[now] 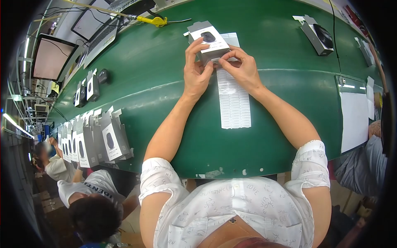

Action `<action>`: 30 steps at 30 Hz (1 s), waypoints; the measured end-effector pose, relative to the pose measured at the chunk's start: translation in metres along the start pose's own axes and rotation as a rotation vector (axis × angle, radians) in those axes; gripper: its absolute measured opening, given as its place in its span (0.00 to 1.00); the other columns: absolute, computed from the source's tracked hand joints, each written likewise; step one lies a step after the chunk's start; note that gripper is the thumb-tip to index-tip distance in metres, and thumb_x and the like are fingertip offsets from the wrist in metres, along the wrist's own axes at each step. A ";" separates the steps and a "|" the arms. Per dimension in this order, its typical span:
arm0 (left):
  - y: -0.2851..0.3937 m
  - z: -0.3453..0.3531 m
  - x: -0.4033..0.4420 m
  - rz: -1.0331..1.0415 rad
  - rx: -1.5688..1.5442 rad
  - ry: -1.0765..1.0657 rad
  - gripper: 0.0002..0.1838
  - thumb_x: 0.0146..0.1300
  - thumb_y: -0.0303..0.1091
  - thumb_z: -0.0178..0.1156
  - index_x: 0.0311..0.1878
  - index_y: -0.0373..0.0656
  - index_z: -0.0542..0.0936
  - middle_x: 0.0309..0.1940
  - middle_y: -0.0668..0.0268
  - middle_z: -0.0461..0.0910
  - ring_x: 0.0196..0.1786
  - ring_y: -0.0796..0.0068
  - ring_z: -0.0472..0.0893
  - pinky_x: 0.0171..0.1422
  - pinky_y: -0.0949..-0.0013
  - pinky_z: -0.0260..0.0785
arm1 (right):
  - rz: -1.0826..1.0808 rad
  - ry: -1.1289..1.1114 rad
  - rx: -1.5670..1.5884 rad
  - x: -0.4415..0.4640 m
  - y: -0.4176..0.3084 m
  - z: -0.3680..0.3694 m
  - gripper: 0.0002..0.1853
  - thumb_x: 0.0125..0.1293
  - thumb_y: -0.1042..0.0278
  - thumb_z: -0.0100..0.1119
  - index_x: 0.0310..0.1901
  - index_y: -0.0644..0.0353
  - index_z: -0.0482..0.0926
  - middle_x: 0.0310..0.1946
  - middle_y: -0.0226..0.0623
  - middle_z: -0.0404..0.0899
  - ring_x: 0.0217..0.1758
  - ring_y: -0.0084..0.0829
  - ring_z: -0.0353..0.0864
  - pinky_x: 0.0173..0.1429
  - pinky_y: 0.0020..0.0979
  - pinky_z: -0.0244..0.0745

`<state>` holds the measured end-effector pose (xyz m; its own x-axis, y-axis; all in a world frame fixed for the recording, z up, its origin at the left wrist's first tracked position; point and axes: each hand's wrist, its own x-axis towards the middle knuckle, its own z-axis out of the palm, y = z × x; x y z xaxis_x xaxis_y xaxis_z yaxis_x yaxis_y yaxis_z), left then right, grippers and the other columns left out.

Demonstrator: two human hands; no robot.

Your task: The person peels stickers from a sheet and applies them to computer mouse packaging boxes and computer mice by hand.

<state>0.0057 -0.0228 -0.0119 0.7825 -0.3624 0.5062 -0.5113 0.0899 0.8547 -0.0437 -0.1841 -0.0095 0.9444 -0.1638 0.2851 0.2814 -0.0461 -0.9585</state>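
Note:
My left hand [195,76] is closed around a grey and white carton [209,40] with a computer mouse pictured on its top face. The carton's end flaps stand open on the far side. At its near end, my right hand [245,69] pinches with thumb and forefinger against what looks like a small white label [215,60]; the fingertips partly cover it. Both thumbs nearly meet there. Beneath the hands, a long sheet of white labels [234,103] lies flat on the green table [178,140], its far part behind the carton.
Several open-flapped mouse cartons [109,138] stand in a row at left. Farther back are more cartons [92,87] and a black mouse [103,75]. A yellow air gun [153,20] lies behind. At right sit another carton [316,37] and a white sheet [354,120]. Other people work at left.

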 end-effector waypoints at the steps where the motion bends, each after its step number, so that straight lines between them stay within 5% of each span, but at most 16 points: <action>1: 0.000 0.000 0.000 0.002 0.005 0.003 0.27 0.58 0.12 0.53 0.61 0.43 0.69 0.71 0.61 0.57 0.67 0.67 0.69 0.61 0.66 0.78 | 0.012 -0.004 0.016 0.000 0.000 0.000 0.08 0.61 0.71 0.65 0.35 0.68 0.81 0.65 0.52 0.70 0.48 0.33 0.85 0.51 0.28 0.83; 30: 0.001 0.003 -0.001 -0.009 -0.034 -0.008 0.26 0.58 0.11 0.52 0.60 0.41 0.69 0.72 0.61 0.55 0.67 0.63 0.70 0.58 0.64 0.81 | -0.056 0.071 -0.071 -0.001 0.001 0.002 0.07 0.60 0.70 0.66 0.34 0.66 0.82 0.59 0.50 0.75 0.45 0.34 0.86 0.48 0.29 0.84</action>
<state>0.0036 -0.0250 -0.0114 0.7842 -0.3706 0.4977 -0.4917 0.1182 0.8627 -0.0444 -0.1819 -0.0110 0.9123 -0.2287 0.3398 0.3181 -0.1269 -0.9395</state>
